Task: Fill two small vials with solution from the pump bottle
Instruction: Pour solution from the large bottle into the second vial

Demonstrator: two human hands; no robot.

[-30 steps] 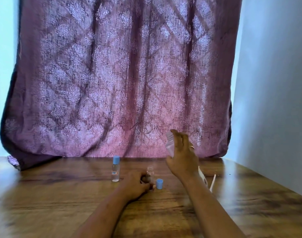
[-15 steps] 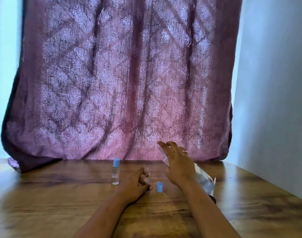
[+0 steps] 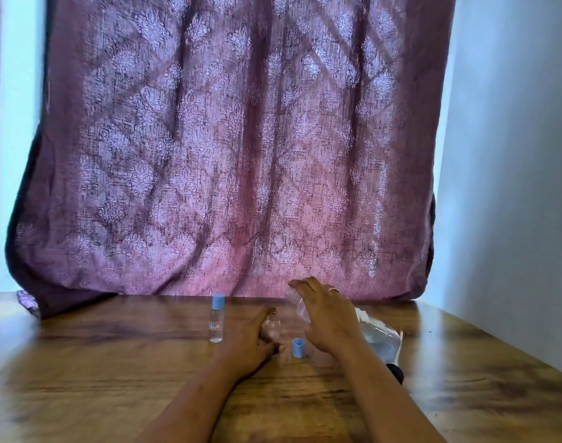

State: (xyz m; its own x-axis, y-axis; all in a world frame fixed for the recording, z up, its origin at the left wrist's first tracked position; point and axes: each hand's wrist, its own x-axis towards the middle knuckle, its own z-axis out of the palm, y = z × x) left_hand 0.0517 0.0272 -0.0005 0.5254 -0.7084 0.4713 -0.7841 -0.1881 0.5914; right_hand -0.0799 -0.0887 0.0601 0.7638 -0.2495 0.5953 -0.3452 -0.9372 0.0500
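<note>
Clear pump bottle gripped tilted by the right hand, uncapped vial held by the left hand.

Brown wood-grain tabletop spans the near field. Purple floral-patterned fabric curtain hangs at its far edge. Pale plain wall at right.

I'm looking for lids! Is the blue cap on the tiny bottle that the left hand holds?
No, that vial is open at the top, and a blue cap stands on the table beside it.
</note>
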